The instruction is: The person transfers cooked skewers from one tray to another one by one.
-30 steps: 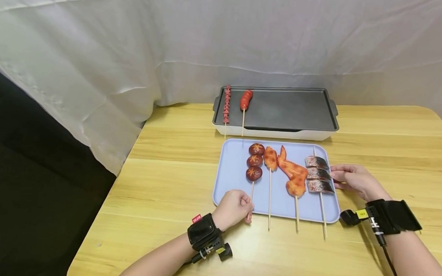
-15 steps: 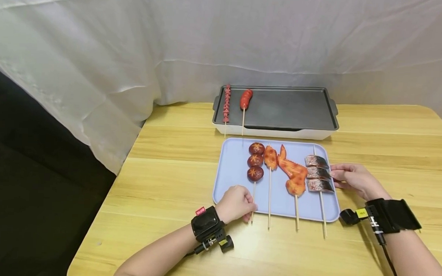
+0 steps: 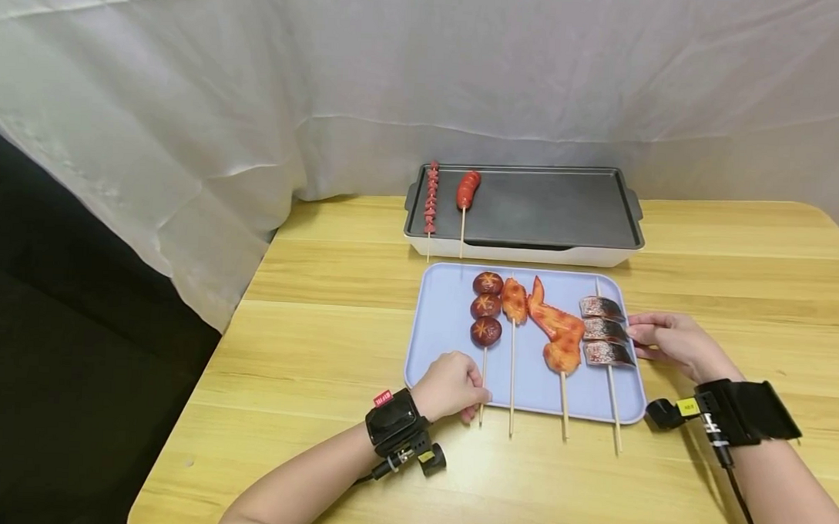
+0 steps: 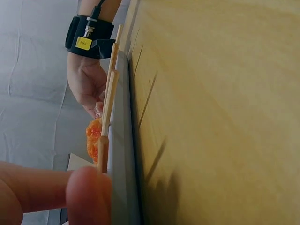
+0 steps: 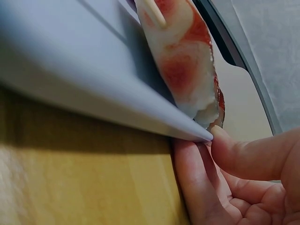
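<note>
My left hand (image 3: 450, 388) pinches the lower stick of the mushroom skewer (image 3: 486, 307) at the front edge of the pale blue tray (image 3: 441, 317). In the left wrist view a thumb presses that stick's end (image 4: 103, 147). On the tray's right side my right hand (image 3: 676, 344) grips the rim between thumb and fingers, close by the fish skewer (image 3: 607, 330). The right wrist view has the thumb (image 5: 234, 152) on top of the rim, beside a fish slice (image 5: 183, 65). Between these skewers lie a small chicken skewer (image 3: 514, 300) and a chicken wing skewer (image 3: 562, 344).
Behind the tray stands a black grill plate (image 3: 546, 208) on a white base. A thin red meat skewer (image 3: 431, 197) and a sausage skewer (image 3: 467, 190) lie on its left part. A pale curtain (image 3: 537, 73) hangs behind the wooden table (image 3: 320, 328).
My left hand has shifted slightly right, and the mushroom skewer's stick has swung right with it, now standing straighter. The right hand stays at the tray rim.
</note>
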A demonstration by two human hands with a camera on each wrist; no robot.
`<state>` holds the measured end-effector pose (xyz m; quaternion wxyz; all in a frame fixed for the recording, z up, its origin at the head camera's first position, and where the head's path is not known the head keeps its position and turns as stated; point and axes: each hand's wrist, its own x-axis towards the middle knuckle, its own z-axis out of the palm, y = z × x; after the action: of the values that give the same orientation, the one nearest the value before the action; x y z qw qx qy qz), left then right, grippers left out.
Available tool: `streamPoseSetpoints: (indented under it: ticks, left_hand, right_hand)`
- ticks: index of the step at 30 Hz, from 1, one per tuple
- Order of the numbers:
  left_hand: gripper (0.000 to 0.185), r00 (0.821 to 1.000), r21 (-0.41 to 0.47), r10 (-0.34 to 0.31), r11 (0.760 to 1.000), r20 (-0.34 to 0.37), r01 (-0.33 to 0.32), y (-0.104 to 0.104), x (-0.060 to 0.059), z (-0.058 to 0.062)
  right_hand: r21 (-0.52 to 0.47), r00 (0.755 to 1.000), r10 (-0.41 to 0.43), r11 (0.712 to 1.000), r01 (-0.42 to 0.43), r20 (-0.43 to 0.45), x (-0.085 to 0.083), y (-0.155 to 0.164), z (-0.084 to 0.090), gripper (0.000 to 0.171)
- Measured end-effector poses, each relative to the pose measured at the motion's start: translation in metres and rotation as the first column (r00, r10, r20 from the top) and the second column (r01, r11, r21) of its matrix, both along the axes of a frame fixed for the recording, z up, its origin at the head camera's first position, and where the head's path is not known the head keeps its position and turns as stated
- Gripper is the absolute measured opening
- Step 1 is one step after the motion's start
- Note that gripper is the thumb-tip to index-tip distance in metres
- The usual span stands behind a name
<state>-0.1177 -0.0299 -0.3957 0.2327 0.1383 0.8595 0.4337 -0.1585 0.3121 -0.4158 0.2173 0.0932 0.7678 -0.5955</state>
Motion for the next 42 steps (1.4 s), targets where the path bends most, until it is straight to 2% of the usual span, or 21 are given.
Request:
streamPoseSetpoints:
  ticks: [3, 6, 10, 13, 16, 18, 20, 23, 27, 31, 37, 42]
  left_hand:
    - [0.022, 1.000, -0.005, -0.002, 1.000, 0.010, 0.002, 0.000, 0.000, 0.001]
    - [0.023, 0.999, -0.025, -0.033, 0.999, 0.029, 0.033, -0.001, -0.003, 0.002]
    - [0.026, 0.996, -0.069, -0.077, 0.994, 0.045, 0.080, -0.007, -0.017, 0.008]
    - [0.025, 0.999, -0.051, -0.027, 0.998, 0.033, 0.029, -0.012, -0.037, 0.016]
    - [0.019, 0.996, 0.002, 0.076, 0.997, -0.046, -0.076, -0.018, -0.059, 0.027]
    - [0.016, 0.979, 0.021, 0.145, 0.989, -0.141, -0.144, -0.021, -0.074, 0.035]
    - [0.014, 0.954, 0.028, 0.206, 0.978, -0.219, -0.205, -0.023, -0.088, 0.043]
    - [0.014, 0.919, 0.037, 0.275, 0.960, -0.283, -0.276, -0.022, -0.108, 0.051]
    - [0.016, 0.891, 0.010, 0.308, 0.946, -0.335, -0.324, -0.016, -0.129, 0.055]
    - [0.020, 0.882, -0.065, 0.310, 0.933, -0.354, -0.354, -0.006, -0.141, 0.056]
    - [0.023, 0.875, -0.187, 0.308, 0.899, -0.374, -0.396, 0.008, -0.150, 0.052]
    - [0.018, 0.854, -0.197, 0.308, 0.888, -0.419, -0.416, 0.014, -0.158, 0.048]
  right_hand:
    - [0.006, 1.000, 0.001, 1.000, -0.001, 0.000, 0.000, 0.000, 0.000, 0.051]
    - [0.014, 1.000, 0.002, 1.000, -0.002, 0.001, 0.000, 0.001, 0.000, 0.051]
    - [0.015, 1.000, 0.002, 1.000, -0.002, 0.004, 0.000, 0.000, 0.000, 0.051]
    - [0.017, 1.000, 0.004, 1.000, -0.004, 0.004, 0.000, 0.000, 0.000, 0.051]
    - [0.021, 1.000, 0.007, 1.000, -0.007, 0.000, 0.000, -0.001, 0.000, 0.051]
    - [0.024, 1.000, 0.007, 1.000, -0.007, -0.001, -0.001, -0.001, 0.000, 0.051]
    - [0.028, 1.000, 0.007, 1.000, -0.007, -0.002, 0.000, -0.001, 0.000, 0.051]
    - [0.033, 1.000, 0.008, 0.999, -0.009, 0.004, 0.000, -0.001, 0.001, 0.052]
    - [0.031, 1.000, 0.018, 0.999, -0.018, 0.006, 0.000, -0.001, 0.002, 0.052]
    - [0.022, 1.000, 0.022, 1.000, -0.022, 0.006, 0.000, -0.001, 0.001, 0.053]
    - [0.021, 1.000, 0.021, 1.000, -0.021, 0.014, 0.001, -0.001, -0.001, 0.053]
    - [0.022, 1.000, 0.024, 0.999, -0.024, 0.001, 0.000, 0.001, -0.002, 0.053]
